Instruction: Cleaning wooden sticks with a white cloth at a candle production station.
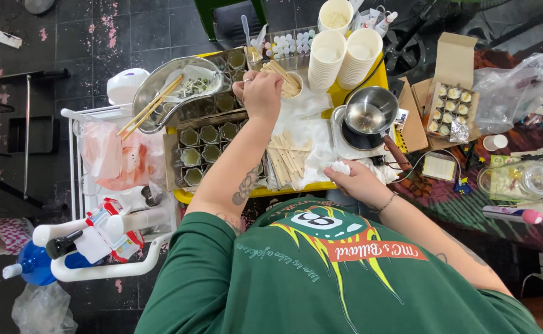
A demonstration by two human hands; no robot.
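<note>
Here, a crumpled white tissue in the right hand.

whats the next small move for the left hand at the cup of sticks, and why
Probably lift one wooden stick out. The left hand is over the small cup of sticks, fingers pinched at their tops, while the right hand rests on a crumpled white tissue by the yellow tray.
</note>
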